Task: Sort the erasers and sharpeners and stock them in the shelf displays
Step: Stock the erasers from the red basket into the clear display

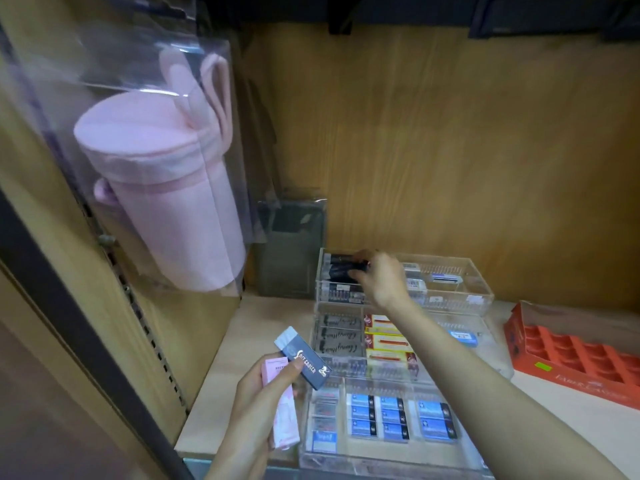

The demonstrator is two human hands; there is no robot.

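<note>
Dark block eraser (pixel 346 268), pinched in the right hand (pixel 381 278) over the left compartment of the rear clear acrylic tray (pixel 481 292), probably wanted laying flat among its matches, while the left hand (pixel 252 403) gripped a grey-sleeved eraser (pixel 304 358) and a pink carton (pixel 282 417).

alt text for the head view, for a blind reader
A person's right hand pinches a black eraser in the back tray of a clear tiered display, while the left hand holds a dark-sleeved eraser and a pink pack. An orange cardboard tray sits to the right.
</note>
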